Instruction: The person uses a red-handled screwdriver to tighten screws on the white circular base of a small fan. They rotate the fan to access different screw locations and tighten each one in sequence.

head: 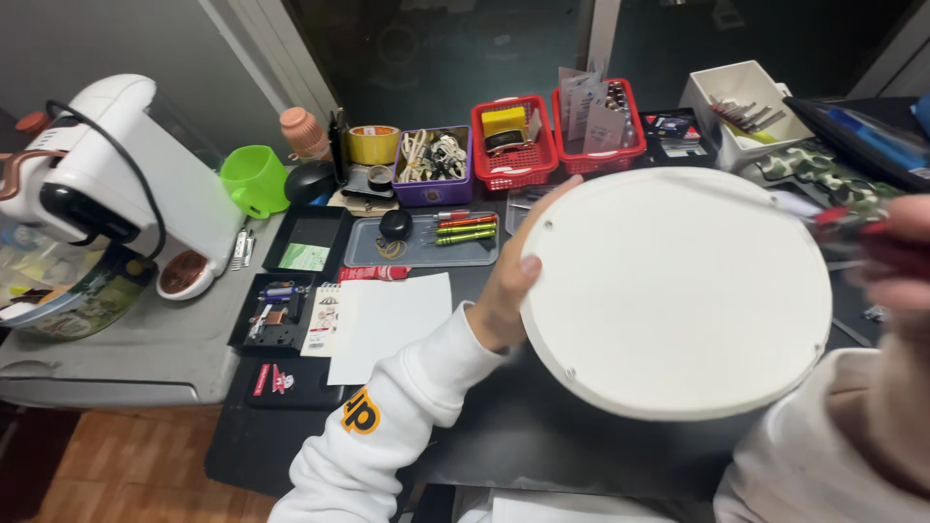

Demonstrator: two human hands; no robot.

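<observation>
- Head view looks down on my two hands above a black table (542, 436) crowded with small parts.
- My left hand (504, 291) is clamped on the left rim of a round white disc (678, 291); the thumb lies over the front face by the edge and the other fingers are hidden behind it.
- I hold the disc up off the table, tilted toward me, and it fills the middle and right of the view. Small screw holes show near its rim.
- My right hand (896, 261) is at the right edge, blurred, just beside the disc's right rim. It is closed around a thin tool with a red handle (838, 223); I cannot tell what kind of tool it is.
- Both my sleeves are white; the left one carries an orange and black mark.
- Behind the disc on the table sits a grey tray (373, 254) with coloured screwdrivers (463, 229) and a small black round thing.
- Farther back stand a purple basket (433, 190) of white cables, two red baskets (513, 174), a white box (731, 87) with metal tools, a roll of yellow tape (373, 143) and a green cup (254, 179).
- A white sheet of paper (392, 320) lies just beside my left wrist.
- A white coffee machine (107, 165) stands at the far left on a grey surface.
</observation>
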